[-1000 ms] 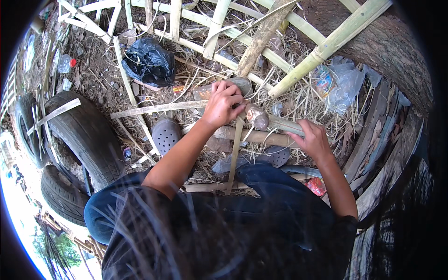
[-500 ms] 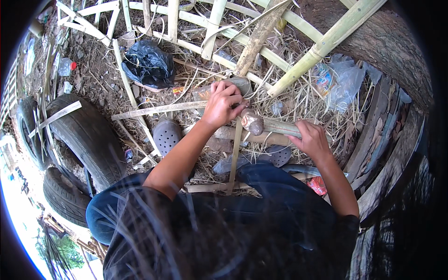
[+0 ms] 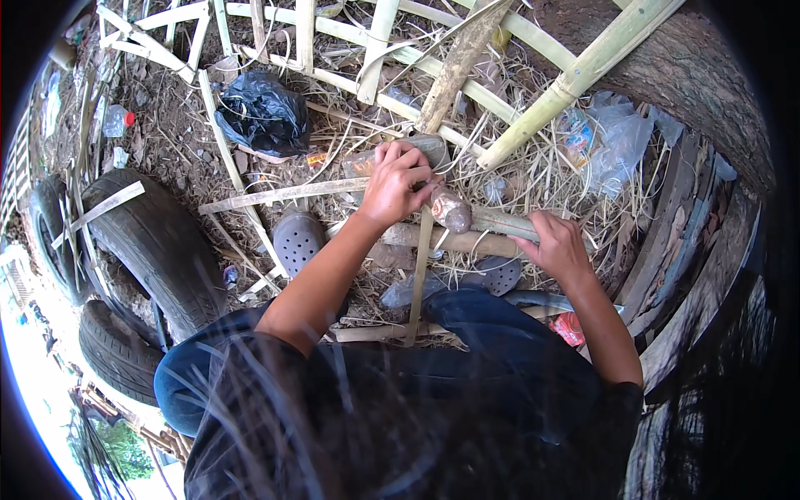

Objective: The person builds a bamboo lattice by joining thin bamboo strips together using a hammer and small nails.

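My left hand is closed where a thin bamboo slat from the left meets an upright slat. Thumb and fingertips are pinched together there, and what lies between them is too small to tell. Wrapped in my right hand is the pale handle of a mallet. Its blunt, rounded brown head rests just beside my left fingertips. Beneath both hands lies a round pole; a thick piece of wood is beyond my left knuckles.
A bamboo lattice spans the far side. Old tyres stand left, near a black plastic bag. On the right are a tree trunk and clear plastic. My clogs are between dry strips and litter.
The mallet head has tipped and shifted up slightly, closer to my left fingertips, so more of its side shows. Both hands stay in nearly the same places.
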Tool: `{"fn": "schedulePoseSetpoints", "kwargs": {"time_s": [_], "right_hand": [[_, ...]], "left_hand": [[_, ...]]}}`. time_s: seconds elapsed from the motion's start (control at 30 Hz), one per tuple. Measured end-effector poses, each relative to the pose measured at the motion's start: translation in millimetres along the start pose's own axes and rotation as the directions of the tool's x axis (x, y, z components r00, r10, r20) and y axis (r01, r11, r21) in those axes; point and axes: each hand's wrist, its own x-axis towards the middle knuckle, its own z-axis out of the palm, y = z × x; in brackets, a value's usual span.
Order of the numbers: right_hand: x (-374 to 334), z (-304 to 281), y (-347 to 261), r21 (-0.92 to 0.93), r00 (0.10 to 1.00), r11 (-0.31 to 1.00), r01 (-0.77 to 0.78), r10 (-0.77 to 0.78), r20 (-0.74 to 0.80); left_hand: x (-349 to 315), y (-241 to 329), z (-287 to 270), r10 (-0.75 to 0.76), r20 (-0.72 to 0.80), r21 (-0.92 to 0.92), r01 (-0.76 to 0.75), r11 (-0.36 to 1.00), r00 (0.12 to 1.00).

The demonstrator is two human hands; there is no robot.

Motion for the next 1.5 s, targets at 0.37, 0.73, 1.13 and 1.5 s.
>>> {"fn": "schedulePoseSetpoints", "kwargs": {"time_s": [0.37, 0.73, 1.13, 1.5], "right_hand": [[5.4, -12.0, -12.7, -0.028, 0.997, 0.998, -0.064, 0.065, 0.048], [-5.2, -3.9, -4.6, -0.007, 1.000, 1.000, -0.012, 0.012, 0.027], [-7.9, 2.6, -1.6, -0.080, 0.993, 0.994, -0.079, 0.086, 0.083], [-1.6, 4.2, -12.3, -0.029, 0.996, 0.997, -0.070, 0.071, 0.044]], "left_hand": [[-3.8, -4.5, 1.4, 0.005, 0.046, 0.010, -0.005, 1.000, 0.999], [-2.1, -2.8, 0.2, -0.025, 0.057, -0.018, 0.026, 0.999, 0.998], [-0.3, -3.8, 1.3, -0.031, 0.022, -0.009, 0.031, 0.999, 0.999], [0.9, -3.7, 1.4, -0.017, 0.011, -0.015, 0.017, 1.000, 1.000]]}}
